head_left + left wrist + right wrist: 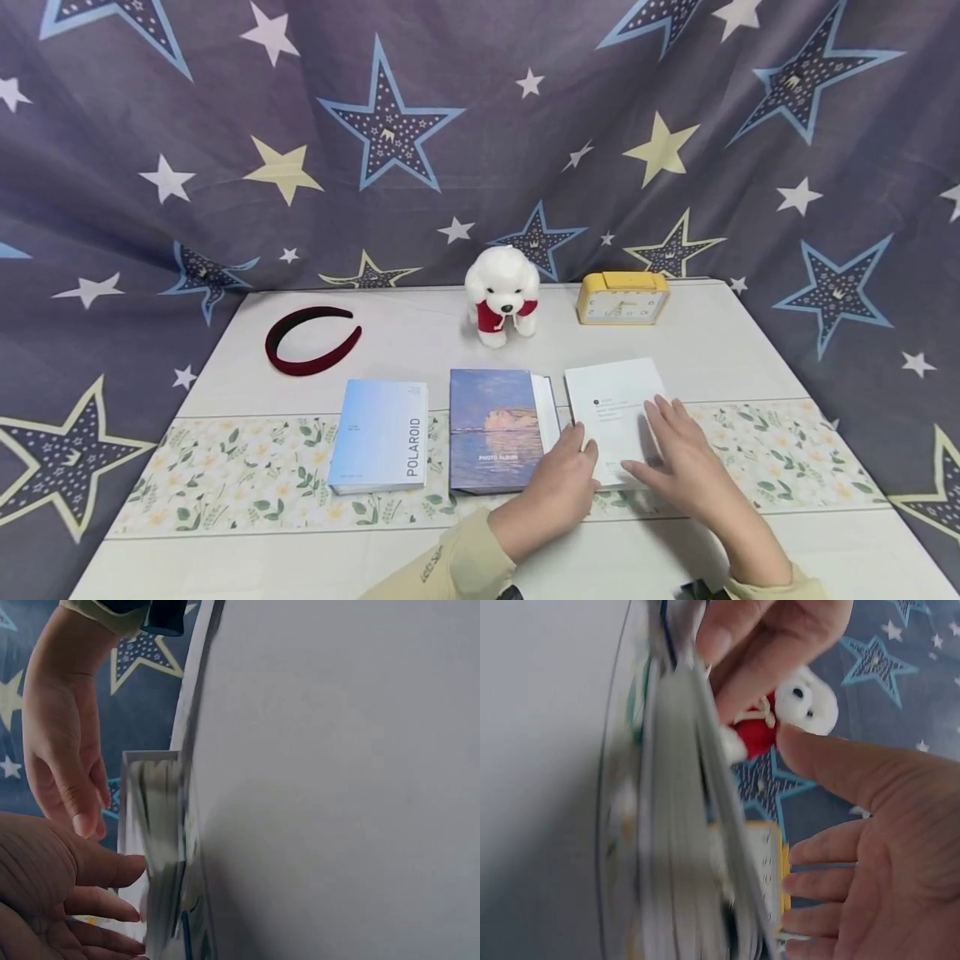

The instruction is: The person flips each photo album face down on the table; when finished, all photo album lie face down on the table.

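Note:
A white-covered album (611, 417) with small print lies on the table, its thick pages visible edge-on in both wrist views. My left hand (562, 479) is at its near left corner, fingertips right at the cover; in the left wrist view the left hand (60, 892) has thumb and fingers extended toward the cover. Over the album's right side, my right hand (686, 458) spreads its fingers. In the right wrist view the right hand (900, 840) has straight fingers, apart from the cover. A photo album (491, 429) with a seaside painting lies just left.
A blue Polaroid album (381, 433) lies farther left. Behind stand a dark red headband (300, 367), a white plush dog (502, 283) in a red top and a yellow clock (624, 298). A floral strip (247, 475) crosses the table before a starry curtain (465, 75).

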The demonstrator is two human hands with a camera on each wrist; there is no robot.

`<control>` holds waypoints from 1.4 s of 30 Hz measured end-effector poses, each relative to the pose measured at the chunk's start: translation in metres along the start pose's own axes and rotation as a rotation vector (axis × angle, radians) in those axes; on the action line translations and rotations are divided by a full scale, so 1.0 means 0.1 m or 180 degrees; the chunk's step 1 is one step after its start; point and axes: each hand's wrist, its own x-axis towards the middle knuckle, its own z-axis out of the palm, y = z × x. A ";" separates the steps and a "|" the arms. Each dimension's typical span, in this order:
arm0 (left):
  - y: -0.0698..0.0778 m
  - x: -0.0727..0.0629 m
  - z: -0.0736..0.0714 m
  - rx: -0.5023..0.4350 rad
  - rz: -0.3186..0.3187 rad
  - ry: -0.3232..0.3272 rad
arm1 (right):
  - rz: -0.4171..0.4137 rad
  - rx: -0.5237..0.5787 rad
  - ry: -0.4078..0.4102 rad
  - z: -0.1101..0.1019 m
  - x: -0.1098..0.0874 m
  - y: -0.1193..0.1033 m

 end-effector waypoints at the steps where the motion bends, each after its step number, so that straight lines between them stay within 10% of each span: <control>1: -0.02 -0.01 -0.02 0.0017 0.0030 0.0029 | -0.0059 0.0018 0.0037 0.01 0.01 -0.04; 11: -0.30 -0.14 -0.18 -0.0470 -0.0233 0.0399 | -0.0376 0.0390 -0.0080 0.20 0.14 -0.32; 25: -0.66 -0.42 -0.22 -0.0248 -0.0778 0.0811 | -0.0401 0.1308 -0.0422 0.49 0.27 -0.52; 36: -0.75 -0.51 -0.22 -0.0655 -0.1061 0.0855 | 0.0319 0.1930 -0.0945 0.52 0.31 -0.72; 42: -0.78 -0.52 -0.20 -0.0927 -0.1117 0.0827 | 0.0774 0.2847 -0.0945 0.51 0.32 -0.78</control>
